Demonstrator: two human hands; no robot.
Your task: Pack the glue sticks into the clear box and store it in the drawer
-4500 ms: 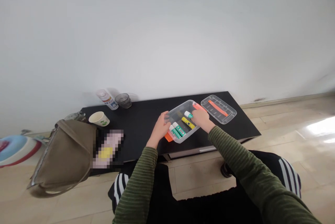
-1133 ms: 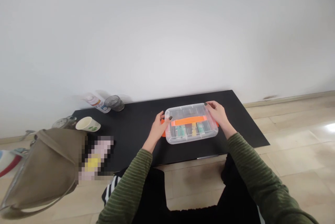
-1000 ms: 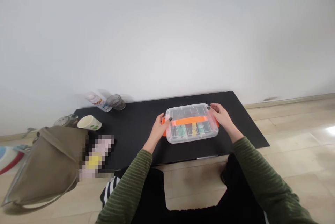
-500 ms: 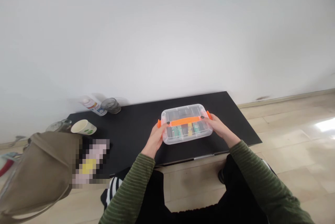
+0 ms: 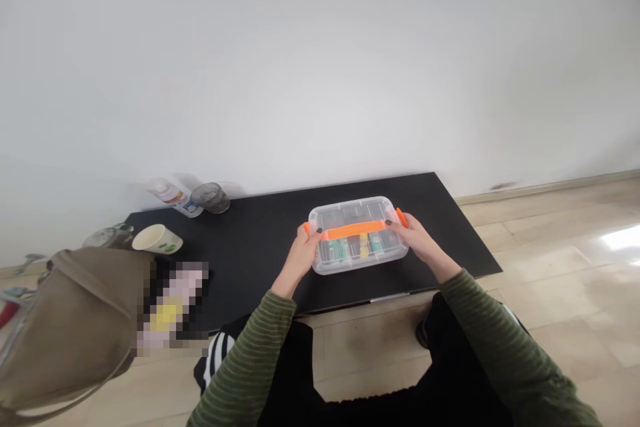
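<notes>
Between my hands is a clear plastic storage box [image 5: 350,210] with an orange carrying handle [image 5: 355,230] lying flat across its lid. Through the lid I see small green and yellow items, too blurred to name. My left hand [image 5: 301,255] grips the box's left end, thumb on the lid and fingers around the orange latch [image 5: 307,228]. At the opposite end my right hand [image 5: 413,236] holds on by the other orange latch [image 5: 401,216], its thumb near the handle's end. The fingertips under both ends are hidden. The lid is closed.
A low black table [image 5: 260,240] stands against the white wall. On its left are a paper cup [image 5: 157,239], a dark glass [image 5: 211,198], a spray can [image 5: 175,197] and a glass jar [image 5: 107,236]. A brown bag [image 5: 75,327] and a pixelated pinkish item [image 5: 173,307] are nearer me.
The box and both hands have shifted very slightly to the right, with the grip unchanged. The rest of the scene moves a little in view with the camera.
</notes>
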